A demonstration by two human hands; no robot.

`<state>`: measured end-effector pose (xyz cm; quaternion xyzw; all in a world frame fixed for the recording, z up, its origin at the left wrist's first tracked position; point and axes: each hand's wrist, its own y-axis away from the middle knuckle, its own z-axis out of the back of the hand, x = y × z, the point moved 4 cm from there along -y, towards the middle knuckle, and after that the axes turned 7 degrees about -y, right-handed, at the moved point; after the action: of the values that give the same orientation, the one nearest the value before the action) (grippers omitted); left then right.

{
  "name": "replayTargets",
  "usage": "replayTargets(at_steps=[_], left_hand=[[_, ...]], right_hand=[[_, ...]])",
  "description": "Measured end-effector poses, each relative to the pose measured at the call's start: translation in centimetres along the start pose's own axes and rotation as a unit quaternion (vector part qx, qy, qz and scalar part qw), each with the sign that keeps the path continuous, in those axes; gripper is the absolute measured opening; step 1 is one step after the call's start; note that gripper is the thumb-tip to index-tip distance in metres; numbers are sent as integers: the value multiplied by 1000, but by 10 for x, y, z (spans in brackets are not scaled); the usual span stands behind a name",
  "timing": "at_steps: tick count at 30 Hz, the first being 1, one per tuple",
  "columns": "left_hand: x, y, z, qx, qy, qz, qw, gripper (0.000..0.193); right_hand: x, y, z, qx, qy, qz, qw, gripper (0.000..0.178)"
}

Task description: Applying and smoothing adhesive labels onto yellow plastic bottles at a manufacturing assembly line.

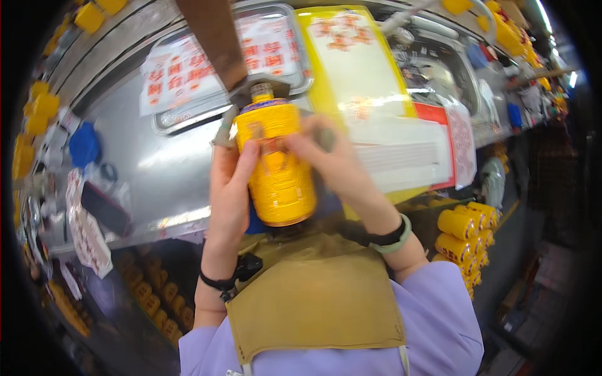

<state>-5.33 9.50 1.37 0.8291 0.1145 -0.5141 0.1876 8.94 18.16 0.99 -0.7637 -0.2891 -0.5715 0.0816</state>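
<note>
On my head feed, the yellow bottle [281, 194] sits between both hands at the near edge of the counter [153, 169], its neck pointing toward the far edge. I see the left hand [227, 178] grasping its left side, thumb over the front. The right hand [332, 153] is at the red patch [272, 145]; with the blur, I cannot tell whether its fingers are pinching. Printed sheets [188, 75] lie on a tray [164, 127] by the far edge.
</note>
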Motion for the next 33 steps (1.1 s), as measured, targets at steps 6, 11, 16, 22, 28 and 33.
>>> replayTargets(at_steps=[6, 11, 16, 22, 28, 33], left_hand=[[-2, 4, 1, -6, 54, 35, 998, 58], [-4, 8, 2, 4, -25, 8, 1000, 67], [-6, 8, 3, 14, -10, 24, 1000, 76], [-4, 9, 3, 30, -12, 10, 999, 82], [-5, 9, -1, 50, -8, 18, 999, 80], [-5, 10, -1, 43, -21, 18, 999, 79]], right_hand=[[8, 8, 5, -8, -50, -88, 995, 21], [5, 8, -2, -4, -30, -53, 998, 23], [7, 10, -3, 0, -24, -60, 998, 26], [5, 15, 1, 19, -42, -71, 996, 28], [6, 16, 2, 23, -47, -34, 998, 27], [5, 16, 3, 23, -42, -38, 998, 26]])
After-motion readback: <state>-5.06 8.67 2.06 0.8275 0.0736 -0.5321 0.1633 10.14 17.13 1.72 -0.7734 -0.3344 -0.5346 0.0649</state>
